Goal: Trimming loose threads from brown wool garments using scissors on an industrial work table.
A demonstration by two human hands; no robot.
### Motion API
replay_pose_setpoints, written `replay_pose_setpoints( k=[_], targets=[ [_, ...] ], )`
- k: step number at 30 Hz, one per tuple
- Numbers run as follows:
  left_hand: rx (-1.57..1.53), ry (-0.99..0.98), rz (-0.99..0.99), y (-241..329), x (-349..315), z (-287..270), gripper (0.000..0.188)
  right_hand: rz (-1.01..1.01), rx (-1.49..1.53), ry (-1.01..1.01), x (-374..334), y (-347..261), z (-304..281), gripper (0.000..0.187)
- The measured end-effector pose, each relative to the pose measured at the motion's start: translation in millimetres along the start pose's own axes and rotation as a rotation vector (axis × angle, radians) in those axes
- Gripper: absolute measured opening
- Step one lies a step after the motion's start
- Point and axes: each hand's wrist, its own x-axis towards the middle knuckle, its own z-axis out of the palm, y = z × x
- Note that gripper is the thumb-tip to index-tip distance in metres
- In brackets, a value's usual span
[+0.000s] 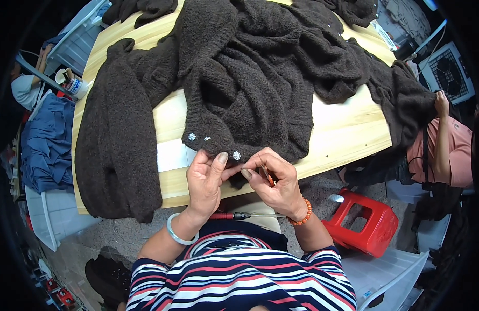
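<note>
A dark brown knitted sweater [250,98] lies bunched over the table, its near edge at my hands. Sparkling round buttons [192,137] sit on that edge, and another rhinestone button [236,155] is right by my left fingertips. With thumb and fingers closed, my left hand [207,179] grips the sweater's edge below this button. My right hand [273,179] is just beside it, thumb and forefinger pinched close to the fabric; anything fine between them is too small to make out. Tucked in the right palm is a small orange-handled tool [268,176], mostly hidden by the fingers.
More brown knitwear [120,135] covers the wooden table [348,124]. At the right, another person's hand [442,103] holds a dark garment. A red plastic stool [374,228] stands on the floor near white bins. Blue fabric [47,142] fills a bin at left.
</note>
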Motion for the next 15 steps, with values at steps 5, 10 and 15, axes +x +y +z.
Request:
replay_pose_setpoints(
  k=[5,10,15],
  targets=[
    [0.216,-0.053,0.298,-11.8,-9.1,-11.4,0.054,-0.009,0.021,-0.015,0.1,-1.0,-0.8,0.010],
    [0.401,-0.081,0.440,-13.4,-14.6,-6.4,0.053,-0.017,-0.037,-0.030,-2.2,-11.0,-0.6,0.011],
    [0.746,-0.114,0.563,-9.2,-11.3,-10.0,0.032,-0.125,-0.150,-0.043,-5.2,-14.6,0.1,0.013]
  ],
)
